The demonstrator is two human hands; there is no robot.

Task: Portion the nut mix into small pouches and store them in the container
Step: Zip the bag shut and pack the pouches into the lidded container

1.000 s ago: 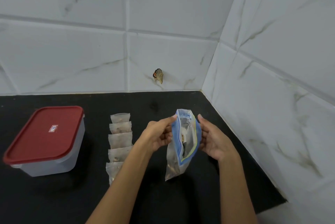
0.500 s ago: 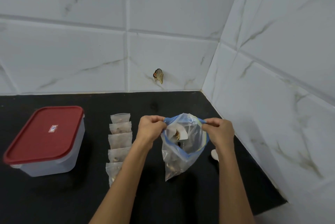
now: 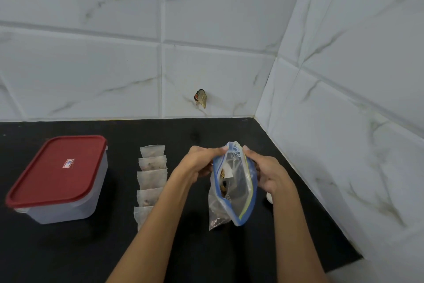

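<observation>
Both hands pinch the rim of the zip bag (image 3: 234, 188): left hand (image 3: 199, 163) on one lip, right hand (image 3: 268, 175) on the other, above the counter (image 3: 206, 259). Best spread the mouth evenly, keeping the nuts low, beside the pouches (image 3: 151, 179).

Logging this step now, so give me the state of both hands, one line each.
Left hand: pinching the rim of the zip bag at its mouth.
Right hand: gripping the opposite rim of that bag.
</observation>
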